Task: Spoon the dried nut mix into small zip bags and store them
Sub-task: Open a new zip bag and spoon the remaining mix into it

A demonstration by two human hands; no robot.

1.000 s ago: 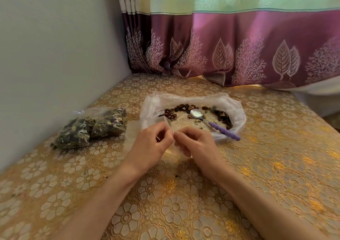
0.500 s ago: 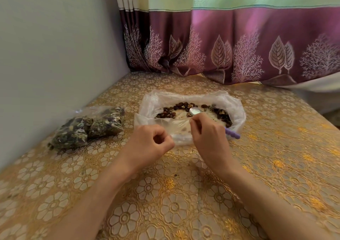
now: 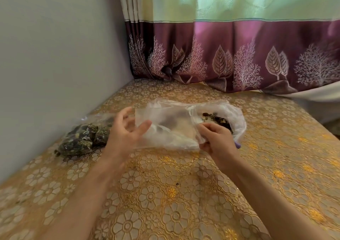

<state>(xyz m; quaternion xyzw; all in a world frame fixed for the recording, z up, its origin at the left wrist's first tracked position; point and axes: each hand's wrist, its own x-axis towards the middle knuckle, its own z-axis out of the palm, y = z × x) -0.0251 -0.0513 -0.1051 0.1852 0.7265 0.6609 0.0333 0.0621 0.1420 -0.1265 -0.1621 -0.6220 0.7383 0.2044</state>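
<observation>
- Clear small zip bag (image 3: 166,129) held up between both hands, above the tabletop (image 3: 165,193).
- Right hand (image 3: 216,138) pinches its right edge, fingers curled.
- Left hand (image 3: 127,131) spread, thumb on the bag's left side.
- Nut mix (image 3: 219,120) in open plastic behind; filled bags (image 3: 82,138) near left edge.

The zip bag (image 3: 165,127) is thin clear plastic, filmy, creased and faintly glossy. The big bag (image 3: 237,116) behind it is the same sort of film, cloudier and crumpled, and the nut mix (image 3: 219,120) in it looks dry, matt and rough. The filled bags (image 3: 82,138) at the wall are clear glossy plastic. The worktop (image 3: 165,203) wears a shiny gold cover embossed with flowers. The curtain (image 3: 239,55) is cloth with a soft satin sheen. The wall (image 3: 55,55) is smooth and matt.
</observation>
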